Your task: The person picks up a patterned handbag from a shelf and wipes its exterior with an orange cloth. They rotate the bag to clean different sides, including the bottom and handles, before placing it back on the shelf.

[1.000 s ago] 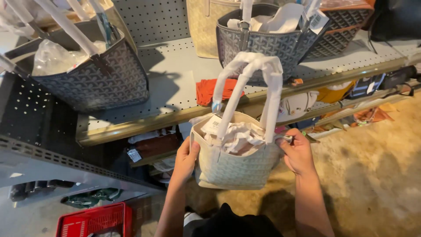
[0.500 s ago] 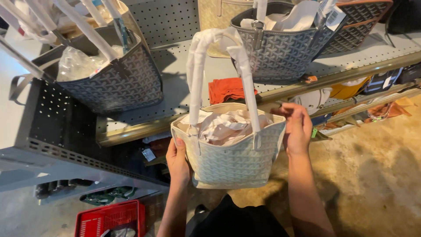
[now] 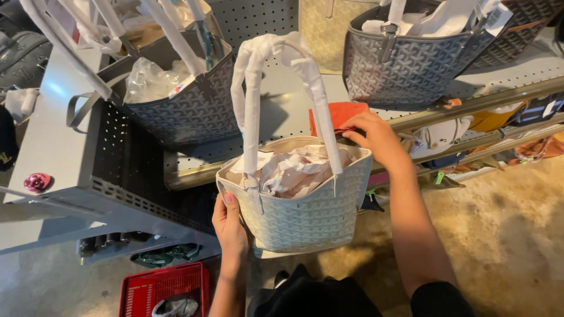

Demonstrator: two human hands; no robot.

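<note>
- The white tote bag point(image 3: 296, 202), woven in a pale repeating pattern, is held in the air in front of the grey perforated metal shelf point(image 3: 282, 117), its top level with the shelf's front edge and its base clear of any surface.
- Its two handles point(image 3: 276, 82) stand upright, wrapped in white protective paper, and crumpled stuffing paper point(image 3: 296, 170) fills the open mouth.
- The left hand point(image 3: 230, 226) grips the bag's left side wall, thumb on the front face near the rim, fingers wrapped behind out of sight.
- The right hand point(image 3: 376, 138) is curled at the bag's back right rim, fingertips bent over the edge; whether it pinches the rim or the orange item point(image 3: 338, 117) just behind cannot be told.
- Judged from this, the step in hand is carrying the tote up to the shelf; a next move would call for lifting the base over the front edge and finding bare shelf between the neighbours.
- A grey patterned tote point(image 3: 188, 100) with plastic-wrapped contents sits toward the shelf's left end; another grey tote point(image 3: 405, 58) stands toward the right, further back.
- Below, on the floor near the left corner, lies a red plastic basket point(image 3: 164, 290).
</note>
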